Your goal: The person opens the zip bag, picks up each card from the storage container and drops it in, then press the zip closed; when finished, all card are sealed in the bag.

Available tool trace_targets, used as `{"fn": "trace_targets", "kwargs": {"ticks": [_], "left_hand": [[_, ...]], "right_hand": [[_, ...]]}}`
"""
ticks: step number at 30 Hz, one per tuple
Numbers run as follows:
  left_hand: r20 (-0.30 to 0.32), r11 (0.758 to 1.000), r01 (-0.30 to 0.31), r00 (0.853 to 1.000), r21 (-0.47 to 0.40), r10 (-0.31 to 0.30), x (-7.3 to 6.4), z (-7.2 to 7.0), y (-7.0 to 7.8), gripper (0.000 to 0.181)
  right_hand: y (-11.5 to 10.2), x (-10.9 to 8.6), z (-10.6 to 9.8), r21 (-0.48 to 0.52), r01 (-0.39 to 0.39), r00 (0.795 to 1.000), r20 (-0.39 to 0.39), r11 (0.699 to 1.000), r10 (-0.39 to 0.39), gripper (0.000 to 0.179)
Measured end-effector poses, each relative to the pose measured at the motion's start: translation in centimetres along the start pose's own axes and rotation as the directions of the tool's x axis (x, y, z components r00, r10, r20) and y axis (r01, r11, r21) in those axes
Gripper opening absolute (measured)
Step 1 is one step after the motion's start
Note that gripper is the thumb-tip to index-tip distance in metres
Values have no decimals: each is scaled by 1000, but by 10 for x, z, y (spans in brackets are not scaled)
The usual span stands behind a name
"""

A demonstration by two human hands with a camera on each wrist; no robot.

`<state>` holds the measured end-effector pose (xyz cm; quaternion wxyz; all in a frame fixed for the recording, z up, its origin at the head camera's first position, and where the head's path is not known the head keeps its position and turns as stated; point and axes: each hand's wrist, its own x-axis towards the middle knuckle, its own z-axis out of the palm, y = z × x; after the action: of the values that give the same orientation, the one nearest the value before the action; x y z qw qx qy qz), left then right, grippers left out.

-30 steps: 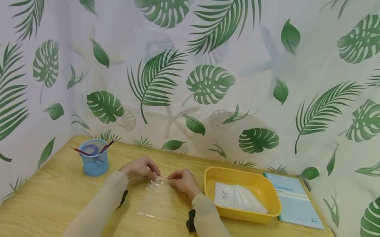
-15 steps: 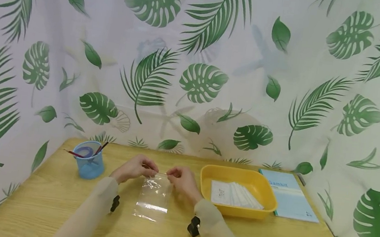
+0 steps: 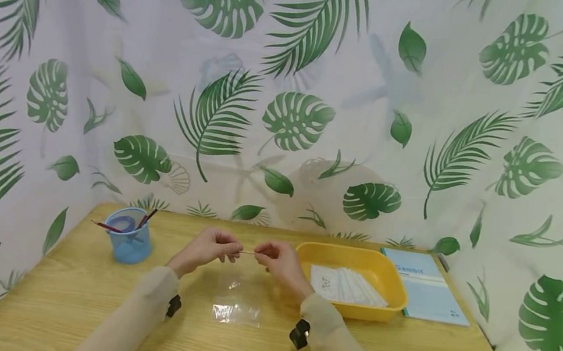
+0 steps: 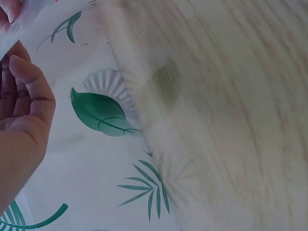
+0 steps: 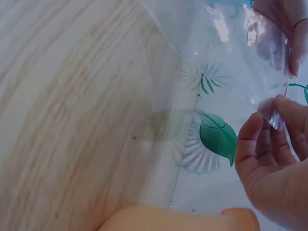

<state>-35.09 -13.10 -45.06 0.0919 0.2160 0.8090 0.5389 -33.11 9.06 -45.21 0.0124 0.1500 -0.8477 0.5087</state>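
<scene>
A clear plastic zip bag hangs between my hands, its top edge stretched level and its lower end toward me over the wooden table. My left hand pinches one top corner between thumb and fingers. At the opposite corner, my right hand pinches the same edge. In the right wrist view, the transparent film spreads out from the right thumb and fingertips, and the other hand shows beyond it. The left wrist view catches the left hand at its edge, with a bit of the film above.
A yellow tray with several white packets stands right of my right hand. Beside it lies a light blue notebook. A blue mesh pen cup with pencils and a tape roll stands at left. A leaf-patterned curtain rises behind the table.
The hands have shifted slightly and the bag's top edge is held up a little higher. The bag swings straighter below them. The head view has turned slightly to the right.
</scene>
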Motion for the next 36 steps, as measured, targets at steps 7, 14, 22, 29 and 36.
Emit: {"fn": "trace_targets", "kwargs": {"ticks": [7, 14, 22, 29, 36], "left_hand": [[56, 999, 15, 998, -40, -13, 2, 2, 8, 28], [89, 1000, 8, 996, -16, -6, 4, 5, 12, 21], [109, 997, 29, 994, -66, -21, 4, 11, 10, 23], [131, 997, 15, 991, -82, -4, 4, 15, 13, 23], [105, 999, -4, 994, -42, 8, 9, 21, 9, 21]], "right_hand": [[-2, 1, -6, -44, 85, 996, -12, 995, -85, 7], [0, 1, -9, -79, 136, 989, -52, 988, -140, 5], [8, -2, -9, -5, 169, 981, -92, 986, -169, 7], [12, -2, -8, 131, 174, 982, -90, 976, -163, 7], [7, -7, -4, 129, 184, 978, -122, 975, -168, 7]]}}
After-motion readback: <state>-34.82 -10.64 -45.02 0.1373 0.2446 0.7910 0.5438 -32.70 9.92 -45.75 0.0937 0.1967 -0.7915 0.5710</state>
